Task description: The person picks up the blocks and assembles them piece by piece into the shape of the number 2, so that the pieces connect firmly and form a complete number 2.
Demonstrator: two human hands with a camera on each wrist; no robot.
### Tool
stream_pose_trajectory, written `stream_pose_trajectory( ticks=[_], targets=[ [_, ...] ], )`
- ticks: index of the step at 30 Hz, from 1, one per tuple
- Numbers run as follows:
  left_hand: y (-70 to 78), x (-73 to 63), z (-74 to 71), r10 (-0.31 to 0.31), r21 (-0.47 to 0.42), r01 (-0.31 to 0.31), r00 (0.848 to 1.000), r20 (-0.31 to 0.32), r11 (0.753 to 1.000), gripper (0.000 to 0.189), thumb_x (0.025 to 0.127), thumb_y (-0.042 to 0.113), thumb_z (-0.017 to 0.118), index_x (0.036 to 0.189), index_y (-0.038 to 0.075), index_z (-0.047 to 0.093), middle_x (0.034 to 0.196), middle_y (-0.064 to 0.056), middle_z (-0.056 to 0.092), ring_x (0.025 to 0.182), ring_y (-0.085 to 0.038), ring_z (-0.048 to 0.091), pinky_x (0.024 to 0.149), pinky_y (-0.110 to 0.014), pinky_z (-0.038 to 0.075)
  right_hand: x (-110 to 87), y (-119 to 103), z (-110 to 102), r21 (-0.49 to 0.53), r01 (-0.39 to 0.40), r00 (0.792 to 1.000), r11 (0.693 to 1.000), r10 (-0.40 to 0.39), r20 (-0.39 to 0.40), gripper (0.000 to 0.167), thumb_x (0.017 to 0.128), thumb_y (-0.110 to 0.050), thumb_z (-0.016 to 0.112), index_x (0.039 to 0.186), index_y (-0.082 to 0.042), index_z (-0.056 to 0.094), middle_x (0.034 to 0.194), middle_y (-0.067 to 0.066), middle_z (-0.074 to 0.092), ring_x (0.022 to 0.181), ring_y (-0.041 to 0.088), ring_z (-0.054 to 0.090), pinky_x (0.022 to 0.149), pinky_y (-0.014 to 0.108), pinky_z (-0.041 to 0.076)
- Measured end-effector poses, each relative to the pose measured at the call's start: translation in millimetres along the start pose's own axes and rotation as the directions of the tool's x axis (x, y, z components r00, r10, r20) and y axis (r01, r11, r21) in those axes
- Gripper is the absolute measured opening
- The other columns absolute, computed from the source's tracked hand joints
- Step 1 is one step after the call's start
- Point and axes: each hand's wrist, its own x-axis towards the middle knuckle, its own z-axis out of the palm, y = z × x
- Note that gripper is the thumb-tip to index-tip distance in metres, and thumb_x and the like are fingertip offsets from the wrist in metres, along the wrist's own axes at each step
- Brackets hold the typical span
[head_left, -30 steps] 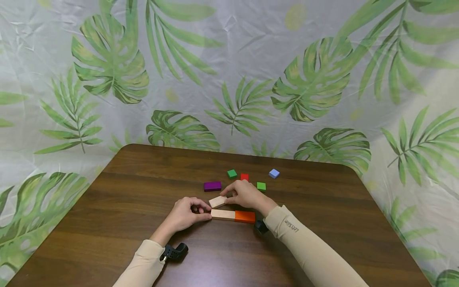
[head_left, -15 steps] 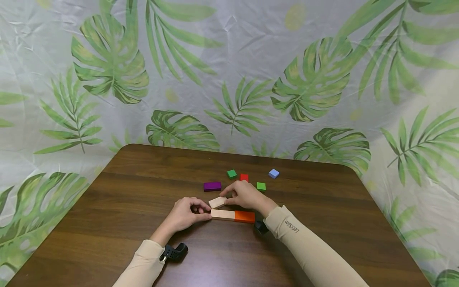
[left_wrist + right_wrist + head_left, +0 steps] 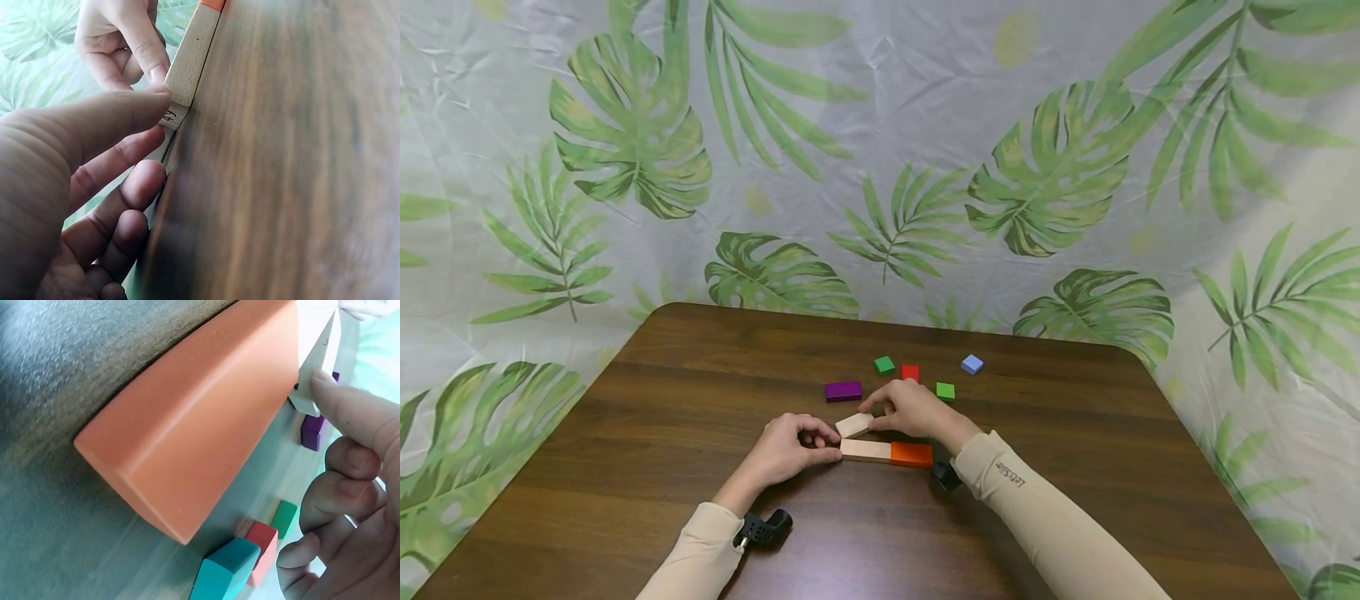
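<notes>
Two plain wooden blocks lie at mid-table in the head view. The nearer wooden block [image 3: 867, 450] stands end to end with an orange block [image 3: 912, 454]. At its left end is my left hand [image 3: 786, 448], thumb and index fingertips set about the end corner, which bears a dark handwritten mark in the left wrist view. Just behind it the other wooden block [image 3: 853, 425] lies slanted, its left end close to the left index fingertip. My right hand [image 3: 912, 407] pinches that slanted block by its right end between thumb and index finger, the other fingers curled in.
Behind the hands are a purple block [image 3: 843, 391], a dark green block [image 3: 884, 365], a red block [image 3: 911, 372] partly hidden by the right hand, a light green block [image 3: 945, 391] and a pale blue block [image 3: 972, 364]. A leaf-printed cloth [image 3: 880, 167] hangs behind the brown table [image 3: 662, 433].
</notes>
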Motion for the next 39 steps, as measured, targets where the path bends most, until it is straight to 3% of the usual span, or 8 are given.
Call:
stream_pose_trajectory(
  ticks=[8, 12, 19, 30, 39],
  targets=[
    [-0.8, 0.8, -0.2, -0.017, -0.033, 0.017, 1.0, 0.001, 0.999, 0.014, 0.084, 0.026, 0.093, 0.093, 0.023, 0.083, 0.075, 0.009, 0.065, 0.069, -0.006, 0.055, 0.064, -0.022, 0.043, -1.2, 8.6, -10.0, 0.034, -0.002, 1.0, 0.999, 0.002, -0.01, 0.033, 0.098, -0.023, 0.08, 0.13, -0.014, 0.079, 0.053, -0.008, 0.036, 0.046, 0.007, 0.029, 0.048, 0.021, 0.025],
    [-1.3, 1.9, 0.1, -0.007, -0.043, 0.007, 1.0, 0.0, 0.999, 0.017, 0.083, 0.026, 0.094, 0.094, 0.022, 0.082, 0.074, 0.009, 0.065, 0.069, -0.006, 0.055, 0.064, -0.021, 0.043, -3.6, 15.2, -20.1, 0.024, -0.028, 0.999, 0.999, 0.029, -0.031, 0.032, 0.1, -0.024, 0.079, 0.13, -0.013, 0.078, 0.054, -0.008, 0.037, 0.047, 0.008, 0.03, 0.051, 0.022, 0.03],
    [-1.4, 1.8, 0.7, 0.023, -0.074, -0.023, 1.0, 0.0, 0.997, 0.028, 0.084, 0.023, 0.093, 0.11, 0.017, 0.082, 0.075, 0.008, 0.064, 0.068, -0.005, 0.053, 0.063, -0.02, 0.043, -8.0, 33.5, -35.5, 0.038, -0.086, 0.992, 0.996, 0.089, -0.087, 0.032, 0.103, -0.023, 0.075, 0.132, -0.01, 0.077, 0.059, -0.006, 0.045, 0.052, 0.009, 0.038, 0.056, 0.023, 0.034],
    [-5.2, 1.2, 4.1, -0.002, -0.039, 0.002, 1.0, -0.005, 0.999, 0.034, 0.087, 0.025, 0.091, 0.12, 0.022, 0.083, 0.075, 0.01, 0.065, 0.067, -0.004, 0.052, 0.063, -0.02, 0.042, -8.2, 60.4, -45.5, 0.041, -0.144, 0.977, 0.989, 0.149, -0.15, 0.032, 0.105, -0.012, 0.069, 0.136, -0.009, 0.073, 0.06, -0.003, 0.047, 0.052, 0.011, 0.039, 0.057, 0.026, 0.036],
    [-3.3, 1.9, 3.7, 0.01, -0.012, -0.01, 1.0, -0.014, 1.0, 0.033, 0.087, 0.025, 0.091, 0.119, 0.022, 0.084, 0.074, 0.01, 0.065, 0.066, -0.003, 0.052, 0.062, -0.02, 0.041, -3.5, 68.0, -48.6, 0.106, -0.165, 0.975, 0.981, 0.178, -0.131, 0.04, 0.101, -0.002, 0.063, 0.139, -0.012, 0.072, 0.056, -0.004, 0.037, 0.049, 0.011, 0.031, 0.052, 0.025, 0.03]
  ],
)
